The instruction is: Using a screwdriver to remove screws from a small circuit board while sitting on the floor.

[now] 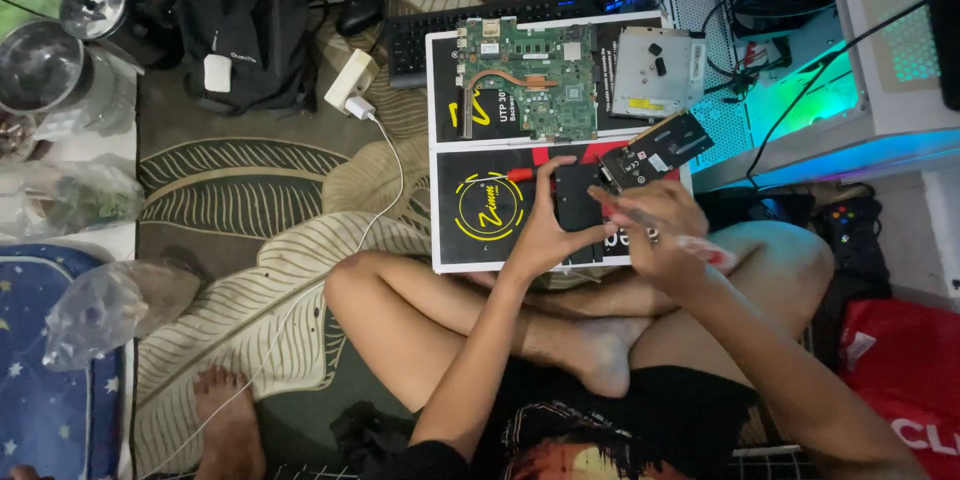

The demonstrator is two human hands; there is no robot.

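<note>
Left hand (545, 230) clamps black drive (578, 202) on box (470, 240); right hand (655, 230) closed round screwdriver (690, 240); drive looks stiff, light, fragile, best held by edges

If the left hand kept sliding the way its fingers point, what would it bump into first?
Probably the green circuit board. The left hand rests on a small black flat part, fingers pointing away from the body; depth is hard to judge.
</note>
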